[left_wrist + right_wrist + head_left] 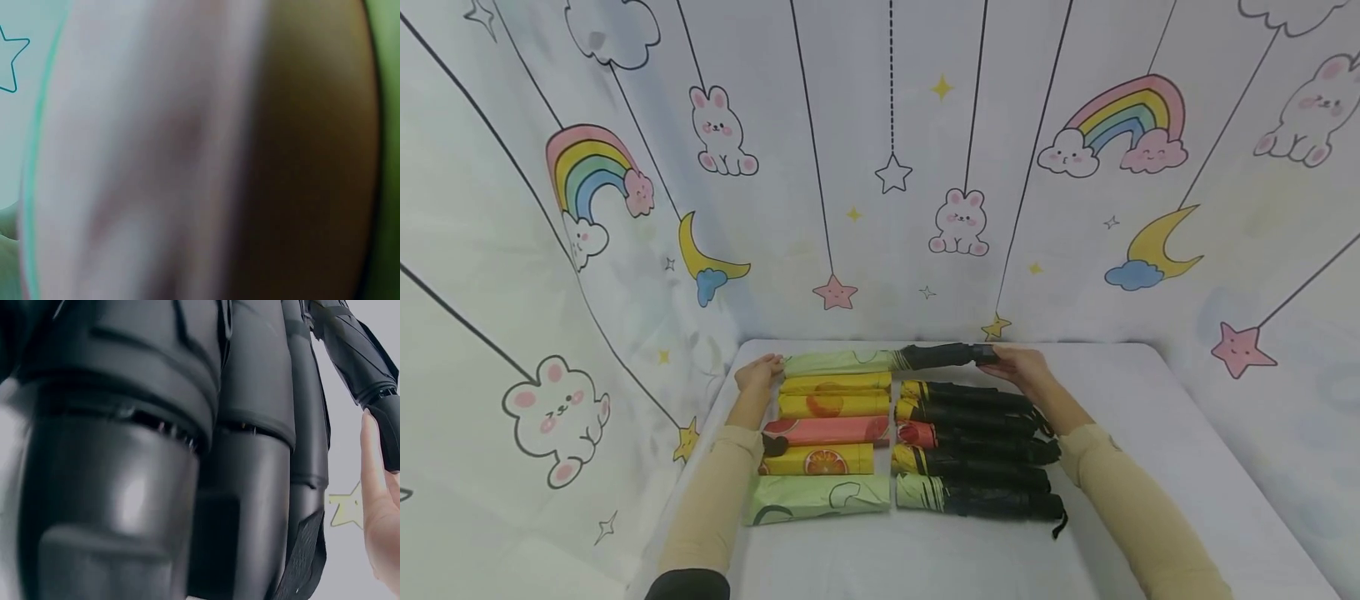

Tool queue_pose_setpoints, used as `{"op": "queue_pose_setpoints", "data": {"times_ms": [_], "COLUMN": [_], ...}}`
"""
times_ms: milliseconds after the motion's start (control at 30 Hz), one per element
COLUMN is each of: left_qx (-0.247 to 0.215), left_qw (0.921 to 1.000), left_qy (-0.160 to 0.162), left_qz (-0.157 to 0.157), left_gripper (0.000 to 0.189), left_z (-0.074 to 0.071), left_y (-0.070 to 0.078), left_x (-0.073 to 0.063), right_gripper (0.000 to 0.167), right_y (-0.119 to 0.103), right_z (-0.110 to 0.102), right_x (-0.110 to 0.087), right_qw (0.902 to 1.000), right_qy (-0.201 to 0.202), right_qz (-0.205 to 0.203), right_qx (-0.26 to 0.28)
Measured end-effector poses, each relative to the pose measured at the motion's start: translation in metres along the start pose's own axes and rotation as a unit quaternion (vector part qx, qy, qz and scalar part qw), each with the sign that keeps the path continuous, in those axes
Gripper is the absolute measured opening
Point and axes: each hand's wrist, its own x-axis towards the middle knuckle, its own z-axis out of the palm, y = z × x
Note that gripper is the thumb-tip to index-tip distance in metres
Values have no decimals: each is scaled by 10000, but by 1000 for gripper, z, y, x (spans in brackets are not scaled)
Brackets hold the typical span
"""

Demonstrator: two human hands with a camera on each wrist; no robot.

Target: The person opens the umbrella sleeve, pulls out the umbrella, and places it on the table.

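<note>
At the far side of the table, a folded umbrella [951,357] with a black handle lies in line with a light green printed sleeve [838,362]. My right hand [1018,367] grips its handle end; in the right wrist view, fingers [374,462] lie along the black handle. My left hand [758,373] pinches the sleeve's far left end. Nearer me, several folded umbrellas [992,450] lie side by side, handles to the right. To their left lie the flat sleeves: yellow [850,406], red [827,431], orange-slice print [846,460] and light green [812,497].
The white table [985,562] meets a cloth backdrop [880,250] printed with rabbits and stars behind and at both sides. Close black handles [125,500] fill much of the right wrist view. A blurred close surface covers most of the left wrist view.
</note>
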Motion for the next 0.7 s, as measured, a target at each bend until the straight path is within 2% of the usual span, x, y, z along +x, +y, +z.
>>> {"op": "queue_pose_setpoints", "data": {"times_ms": [167, 367, 467, 700], "left_qx": [136, 100, 76, 30], "left_qw": [9999, 9999, 9999, 9999], "left_qy": [-25, -33, -25, 33], "left_qz": [-40, -99, -131, -120], "left_gripper": [46, 47, 48, 44], "left_z": [0, -1, -1, 0], "left_y": [1, 1, 1, -1], "left_x": [-2, -4, -5, -5], "right_gripper": [48, 41, 36, 28], "right_y": [-1, 7, 10, 8], "right_z": [-9, -25, -31, -35], "right_x": [-5, -7, -8, -16], "right_qw": [9998, 10000, 9999, 9998], "right_qy": [59, -36, 75, 59], "right_qz": [133, -37, -26, 19], "right_qx": [135, -57, -67, -180]}}
